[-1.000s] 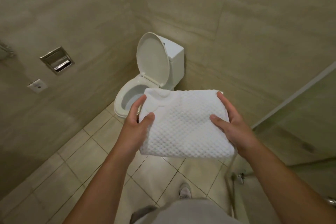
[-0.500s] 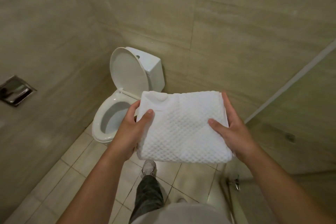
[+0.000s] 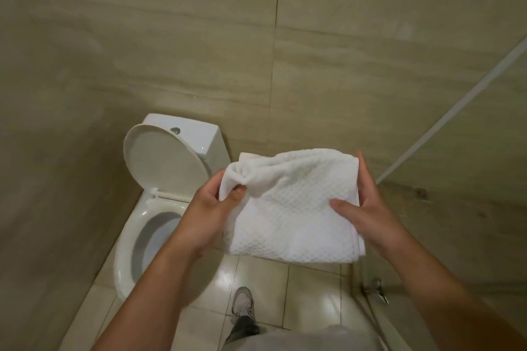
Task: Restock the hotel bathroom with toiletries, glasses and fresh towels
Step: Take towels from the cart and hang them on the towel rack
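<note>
I count one white towel (image 3: 296, 214) and two hands: a left hand (image 3: 212, 208) and a right hand (image 3: 368, 208). There is one toilet (image 3: 162, 162), one shoe (image 3: 242, 305) and one metal fitting (image 3: 376, 289).

From my console I see bare forearms behind the fingers of the left hand (image 3: 211, 205) and right hand (image 3: 370, 208). Below the fingers: a pale grey-white sneaker (image 3: 242, 305), a dark grey trouser leg (image 3: 242, 329), a light grey shirt (image 3: 299, 340).
</note>
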{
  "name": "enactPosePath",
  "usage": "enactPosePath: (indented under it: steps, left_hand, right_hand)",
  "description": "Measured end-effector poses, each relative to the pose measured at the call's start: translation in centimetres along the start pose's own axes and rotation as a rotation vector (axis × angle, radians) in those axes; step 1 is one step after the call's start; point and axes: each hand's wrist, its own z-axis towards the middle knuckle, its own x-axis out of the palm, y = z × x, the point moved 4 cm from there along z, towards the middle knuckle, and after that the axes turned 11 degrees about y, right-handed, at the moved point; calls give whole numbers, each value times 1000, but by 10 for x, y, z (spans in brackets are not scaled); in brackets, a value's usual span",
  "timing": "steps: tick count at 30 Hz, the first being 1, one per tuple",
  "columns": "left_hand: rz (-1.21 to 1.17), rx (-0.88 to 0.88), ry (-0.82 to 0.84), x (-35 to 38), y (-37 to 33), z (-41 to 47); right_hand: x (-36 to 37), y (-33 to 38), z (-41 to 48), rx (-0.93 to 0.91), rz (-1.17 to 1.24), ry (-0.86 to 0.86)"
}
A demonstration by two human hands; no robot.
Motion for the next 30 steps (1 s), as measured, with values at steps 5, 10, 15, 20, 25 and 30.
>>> enactPosePath:
  steps: [5,10,15,20,25,30]
  left_hand:
    - [176,153,112,-22,-35,22]
    - [163,240,180,-21,-70,44]
    - [140,225,170,-15,-98,74]
    - [129,226,131,-3,-121,98]
    - [141,244,103,7,-169,117]
    - [210,397,40,21,-244,127]
  right_hand:
    - [15,11,16,16,44,-116]
    - [28,38,24,6,18,-89]
    - [7,63,28,-101,97,-217]
    - [-21,94,31,-165,157,-311]
    - [-55,153,38,-267,173,-390]
    - [-91,237,29,-410,31,-371]
